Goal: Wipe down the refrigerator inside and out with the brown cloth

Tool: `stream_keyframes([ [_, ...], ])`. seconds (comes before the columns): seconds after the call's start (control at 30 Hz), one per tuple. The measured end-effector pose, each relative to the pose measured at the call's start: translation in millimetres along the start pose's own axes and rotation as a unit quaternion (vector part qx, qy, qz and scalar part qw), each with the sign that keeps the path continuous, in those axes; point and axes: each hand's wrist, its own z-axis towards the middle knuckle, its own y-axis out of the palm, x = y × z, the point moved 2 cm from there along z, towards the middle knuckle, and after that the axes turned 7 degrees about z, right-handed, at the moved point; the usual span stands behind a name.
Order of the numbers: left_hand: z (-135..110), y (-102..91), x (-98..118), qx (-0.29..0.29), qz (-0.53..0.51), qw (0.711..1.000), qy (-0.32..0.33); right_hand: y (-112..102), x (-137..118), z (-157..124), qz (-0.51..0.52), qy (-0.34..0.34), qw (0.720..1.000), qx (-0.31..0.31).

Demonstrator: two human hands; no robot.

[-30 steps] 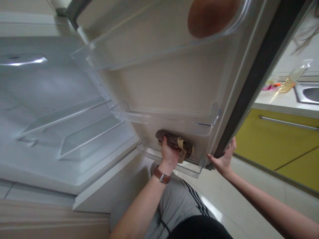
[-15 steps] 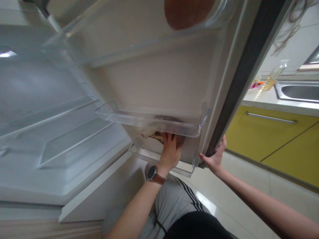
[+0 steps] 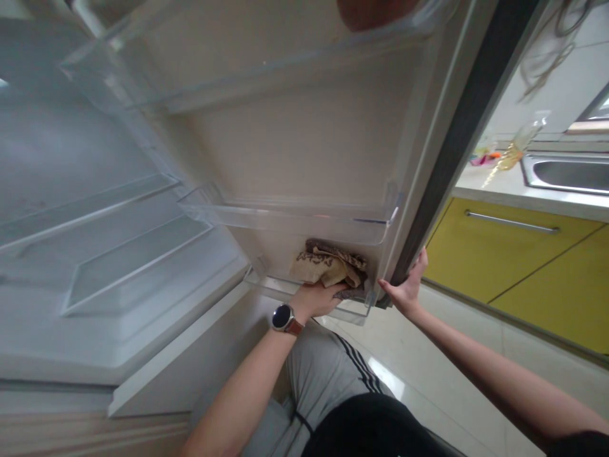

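My left hand (image 3: 320, 299), with a watch on its wrist, is closed on a crumpled beige and brown patterned cloth (image 3: 328, 265). The cloth bunches up above the hand, against the inside of the fridge door (image 3: 304, 152), between two clear door shelves. The lowest clear shelf (image 3: 271, 291) lies around the hand; the fingertips are hidden by the cloth. My right hand (image 3: 405, 287) grips the dark outer edge of the door near its bottom corner, thumb on the inner side and fingers behind.
At the left is the fridge interior with glass shelves (image 3: 137, 254). A reddish-brown round object (image 3: 375, 14) sits in the upper door shelf. To the right are yellow cabinets (image 3: 514, 260), a steel sink (image 3: 571, 172) and a bottle of yellow liquid (image 3: 518, 146).
My left hand has moved down with the cloth, from just under the middle shelf to the lowest shelf. More of the cloth now shows. My right hand stays on the door edge.
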Motion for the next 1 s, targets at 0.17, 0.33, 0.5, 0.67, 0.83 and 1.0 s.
stream_keyframes([
  [0.17,-1,-22.9,-20,0.058,-0.149,0.987,-0.034,0,0,0,0.003,-0.002,1.000,0.001],
  [0.33,-5,-43.9,-45,0.055,-0.245,0.961,-0.115,-1,1,-2,0.003,0.010,1.000,0.008],
  [0.5,5,-57.4,-52,0.242,-0.370,0.884,-0.150,-1,-1,-13,0.005,0.004,1.000,0.018],
  [0.67,14,-81.6,-42,0.292,-0.563,0.742,-0.215,-1,-5,-22,0.016,0.009,0.999,0.030],
  [0.83,8,-136.0,-39,0.319,-0.643,0.651,-0.247,-2,-2,-18,0.032,0.010,0.999,0.023],
  [1.0,6,-196.2,-22,0.350,-0.656,0.644,-0.182,-3,12,-6,0.021,0.000,0.999,0.029],
])
